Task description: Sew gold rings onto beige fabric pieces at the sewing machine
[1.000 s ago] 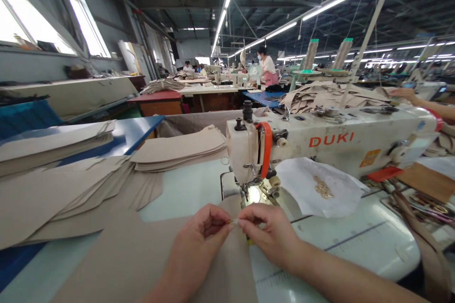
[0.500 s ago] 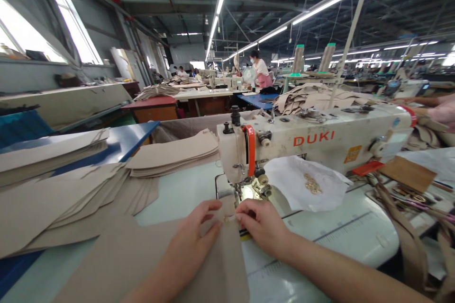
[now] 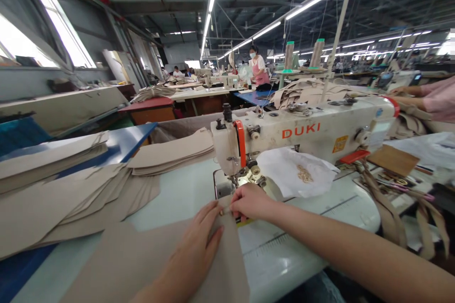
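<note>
A large beige fabric panel lies on the pale green machine table, its far corner close to the needle area of the sewing machine. My left hand rests flat on this panel, thumb apart from the fingers. At the panel's far edge my right hand pinches the end of a small beige strap. A small gold-coloured fitting seems to sit at the strap, partly hidden by the fingers. The machine's presser foot is just beyond my right fingertips.
Beige panels lie stacked at the left, with another stack behind. Right of the needle, white wrapping holds small gold-coloured pieces. Scissors and fabric strips lie at the right. A co-worker's arms reach in behind.
My right hand has turned and moved slightly up and left, still at the strap. My left fingers have come closer together and flattened on the panel. The whole view has shifted a little.
</note>
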A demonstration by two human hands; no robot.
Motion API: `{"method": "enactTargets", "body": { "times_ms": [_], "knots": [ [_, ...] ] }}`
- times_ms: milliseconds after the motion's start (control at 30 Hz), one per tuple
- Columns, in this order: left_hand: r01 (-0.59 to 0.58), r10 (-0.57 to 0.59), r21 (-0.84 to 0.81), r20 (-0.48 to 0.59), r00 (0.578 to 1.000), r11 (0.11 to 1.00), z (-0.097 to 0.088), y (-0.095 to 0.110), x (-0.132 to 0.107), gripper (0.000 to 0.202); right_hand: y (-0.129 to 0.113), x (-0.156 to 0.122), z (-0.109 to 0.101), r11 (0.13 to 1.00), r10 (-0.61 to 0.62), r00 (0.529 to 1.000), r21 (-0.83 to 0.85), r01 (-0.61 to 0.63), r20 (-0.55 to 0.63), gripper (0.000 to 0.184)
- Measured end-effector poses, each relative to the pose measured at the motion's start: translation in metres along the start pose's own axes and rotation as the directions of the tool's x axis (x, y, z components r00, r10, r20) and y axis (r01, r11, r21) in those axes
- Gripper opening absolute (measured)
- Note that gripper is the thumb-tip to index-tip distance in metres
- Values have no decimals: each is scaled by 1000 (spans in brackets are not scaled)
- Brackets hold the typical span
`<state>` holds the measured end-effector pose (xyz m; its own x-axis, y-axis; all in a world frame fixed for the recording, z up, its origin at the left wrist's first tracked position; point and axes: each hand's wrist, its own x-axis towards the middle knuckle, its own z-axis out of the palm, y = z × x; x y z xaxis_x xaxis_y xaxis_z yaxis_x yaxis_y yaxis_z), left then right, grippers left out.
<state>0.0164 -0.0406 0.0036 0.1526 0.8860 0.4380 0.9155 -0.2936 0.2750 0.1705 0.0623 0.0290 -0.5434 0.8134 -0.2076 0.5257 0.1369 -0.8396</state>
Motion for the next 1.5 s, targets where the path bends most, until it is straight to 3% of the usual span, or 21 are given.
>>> {"method": "enactTargets", "body": {
  "times_ms": [100, 233, 633, 733, 833, 933, 1033, 1067, 1100, 1200, 1367, 1500],
  "knots": [
    [-139, 140, 20, -58, 988, 990, 0, 1, 15, 21, -3, 2, -2, 998, 13, 1000, -55, -13, 7, 13],
    [-244, 246, 36, -67, 967, 969, 2, 5, 34, 24, -6, 3, -3, 993, 38, 999, -110, -36, 16, 14],
    [-250, 260, 86, -135, 956, 964, 11, 8, 41, 18, -13, 6, -11, 980, 47, 993, -197, -24, 111, 16],
    [-231, 239, 80, -104, 965, 970, 9, 7, 42, 17, -9, 2, -13, 971, -36, 995, -233, 57, 93, 16],
    [-222, 226, 51, -89, 970, 974, 8, 6, 41, 17, 3, -15, -17, 935, -188, 982, -306, 180, 4, 16],
    [-216, 215, 9, -98, 972, 976, 9, 6, 41, 17, 19, -40, -23, 795, -423, 905, -457, 399, 56, 14],
    [-200, 196, -22, -117, 974, 980, 10, 6, 41, 18, 31, -58, -27, 383, -662, 682, -642, 664, 310, 15],
    [-196, 192, -28, -117, 974, 980, 11, 6, 41, 18, 33, -60, -28, 270, -688, 625, -669, 692, 369, 17],
    [-194, 189, -31, -119, 975, 980, 11, 6, 41, 18, 34, -61, -28, 207, -697, 596, -685, 699, 398, 17],
    [-202, 197, -29, -121, 973, 979, 11, 6, 41, 17, 32, -56, -23, 156, -717, 576, -714, 683, 394, 15],
    [-215, 211, -37, -99, 972, 976, 9, 5, 40, 16, 30, -42, -10, 217, -782, 560, -722, 657, 273, 19],
    [-227, 224, -18, -92, 970, 974, 10, 4, 41, 19, 33, -38, -4, 189, -793, 513, -669, 719, 327, 12]
  ]
}}
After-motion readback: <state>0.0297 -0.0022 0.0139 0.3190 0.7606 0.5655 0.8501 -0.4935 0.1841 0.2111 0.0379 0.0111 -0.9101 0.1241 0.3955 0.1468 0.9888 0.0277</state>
